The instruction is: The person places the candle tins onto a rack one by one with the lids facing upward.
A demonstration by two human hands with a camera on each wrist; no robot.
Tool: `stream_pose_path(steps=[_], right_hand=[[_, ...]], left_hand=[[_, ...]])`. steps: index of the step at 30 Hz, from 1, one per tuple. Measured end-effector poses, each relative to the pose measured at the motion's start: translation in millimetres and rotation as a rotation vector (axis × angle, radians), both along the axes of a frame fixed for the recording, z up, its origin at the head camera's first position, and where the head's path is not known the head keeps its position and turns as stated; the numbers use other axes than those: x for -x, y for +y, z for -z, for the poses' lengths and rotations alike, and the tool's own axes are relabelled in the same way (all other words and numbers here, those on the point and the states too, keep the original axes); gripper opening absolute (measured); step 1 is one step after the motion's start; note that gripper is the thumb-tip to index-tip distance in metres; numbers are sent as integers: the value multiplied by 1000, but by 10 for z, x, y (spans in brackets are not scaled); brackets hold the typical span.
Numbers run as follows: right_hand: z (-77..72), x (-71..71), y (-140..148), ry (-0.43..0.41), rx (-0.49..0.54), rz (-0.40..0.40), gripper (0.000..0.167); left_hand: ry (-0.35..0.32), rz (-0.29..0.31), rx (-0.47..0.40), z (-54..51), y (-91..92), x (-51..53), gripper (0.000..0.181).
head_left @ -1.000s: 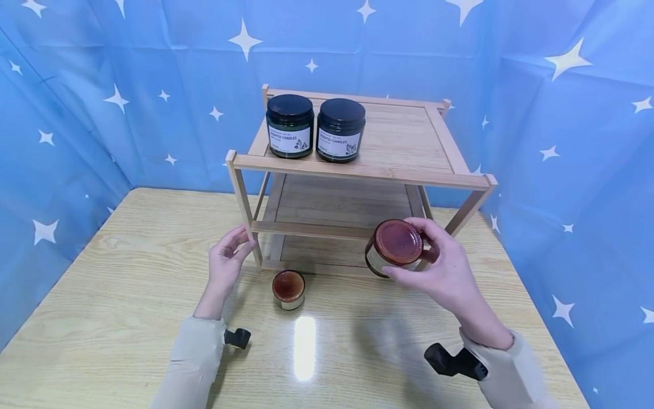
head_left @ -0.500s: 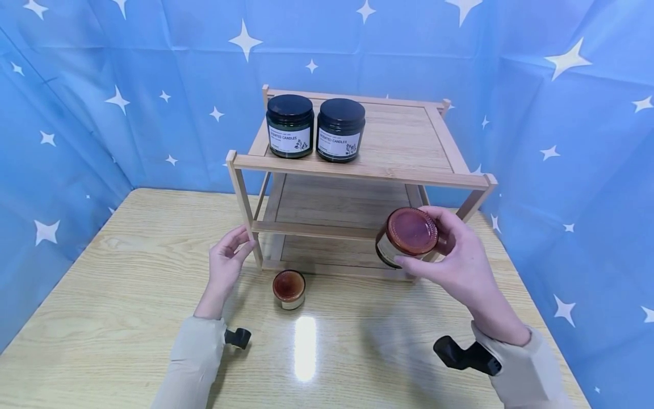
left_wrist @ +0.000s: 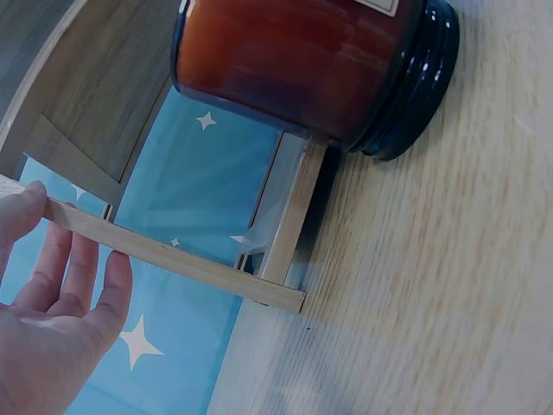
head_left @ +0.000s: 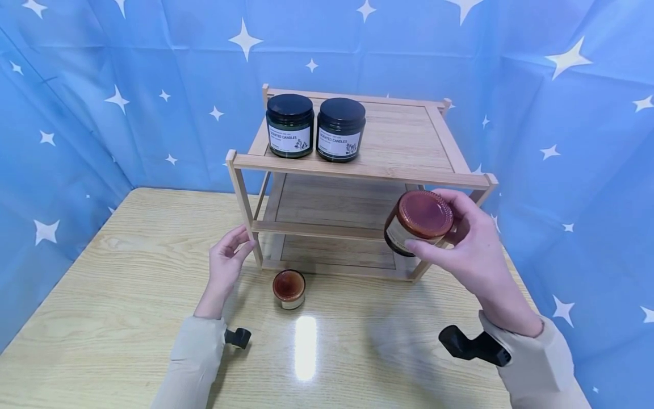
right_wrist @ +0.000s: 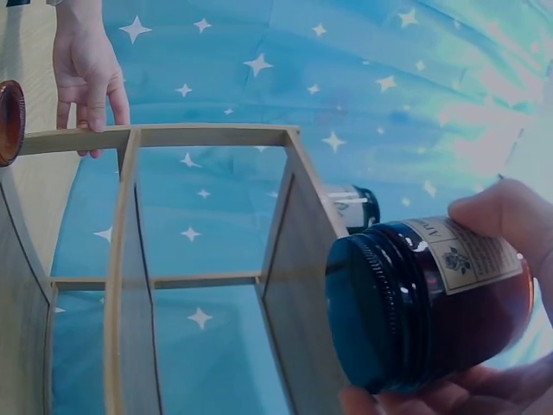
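Observation:
My right hand [head_left: 472, 250] grips an amber jar [head_left: 425, 215] with a cream label, dark lid downward and tilted, in front of the shelf's right side. In the right wrist view the fingers and thumb wrap the amber jar [right_wrist: 432, 303], its lid toward the wooden rack [right_wrist: 125, 259]. At the front left post of the wooden shelf [head_left: 357, 170], my left hand [head_left: 227, 264] pinches the post between thumb and fingers; the left wrist view shows this hand [left_wrist: 65, 303] on the wooden bar [left_wrist: 173, 258]. A smaller amber jar [head_left: 289, 289] stands lid-down on the table.
Two dark green jars with black lids, one at the left [head_left: 289, 126] and one beside it [head_left: 340, 130], stand on the top tier's left half. The shelf has two lower tiers. A blue star-patterned curtain [head_left: 194, 85] hangs behind the wooden table [head_left: 128, 272].
My right hand has raised the amber jar and carried it to the right, near the front right post. My left hand has stayed at the left post.

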State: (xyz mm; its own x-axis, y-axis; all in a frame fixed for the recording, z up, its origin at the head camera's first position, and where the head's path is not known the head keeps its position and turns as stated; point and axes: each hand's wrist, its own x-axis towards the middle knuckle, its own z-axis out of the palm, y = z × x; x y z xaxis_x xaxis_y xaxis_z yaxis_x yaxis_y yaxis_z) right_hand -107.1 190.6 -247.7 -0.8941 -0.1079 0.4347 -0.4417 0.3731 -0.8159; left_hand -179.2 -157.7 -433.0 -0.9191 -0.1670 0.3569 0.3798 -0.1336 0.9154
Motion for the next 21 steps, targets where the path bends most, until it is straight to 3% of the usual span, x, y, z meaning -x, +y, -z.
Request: stream_pose_path(steps=[10,17,21], right_hand=[[-168,79,-5,27,203,-70,55],[-303,126,-37,33,225,-54,52],[-378,180,-76,65,290,-78,50]], left_hand=[[2,4,-13,-13,2,-5,51],[19,9,-9,-4,-1,-1,50],[11,5,-14,-9,4,2,51]])
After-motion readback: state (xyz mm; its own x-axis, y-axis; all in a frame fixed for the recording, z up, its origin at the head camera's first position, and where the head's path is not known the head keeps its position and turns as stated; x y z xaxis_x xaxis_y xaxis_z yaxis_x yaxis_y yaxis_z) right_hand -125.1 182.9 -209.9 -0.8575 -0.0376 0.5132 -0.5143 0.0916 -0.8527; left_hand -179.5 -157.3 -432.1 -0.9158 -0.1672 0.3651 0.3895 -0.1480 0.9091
